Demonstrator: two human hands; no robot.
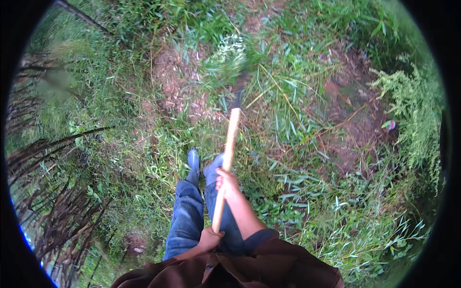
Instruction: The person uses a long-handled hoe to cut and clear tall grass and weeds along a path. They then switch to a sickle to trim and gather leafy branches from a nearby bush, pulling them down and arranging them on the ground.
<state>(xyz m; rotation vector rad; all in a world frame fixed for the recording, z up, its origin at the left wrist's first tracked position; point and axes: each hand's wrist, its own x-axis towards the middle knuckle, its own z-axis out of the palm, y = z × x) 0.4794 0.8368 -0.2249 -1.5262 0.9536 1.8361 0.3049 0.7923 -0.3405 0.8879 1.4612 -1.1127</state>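
Note:
A long-handled tool with a pale wooden shaft (231,135) slants away in front of my legs. My right hand (227,183) grips the shaft about midway, with fingers wrapped around it. Lower down, close to my body, my left hand (210,238) is closed around the butt end. A dark metal socket (238,98) caps the far end of the shaft. Motion blur and grass hide the tool's head, so its shape cannot be told. Just beyond the socket, a leafy green plant (230,54) looks blurred.
My boots (193,160) stand on cut grass and leaves. Bare soil (176,79) shows ahead and at right. Dry brown stalks (61,216) crowd the left side. A feathery bush (414,115) grows at right, near a small red-and-white object (391,125). A dark pole (84,16) slants at upper left.

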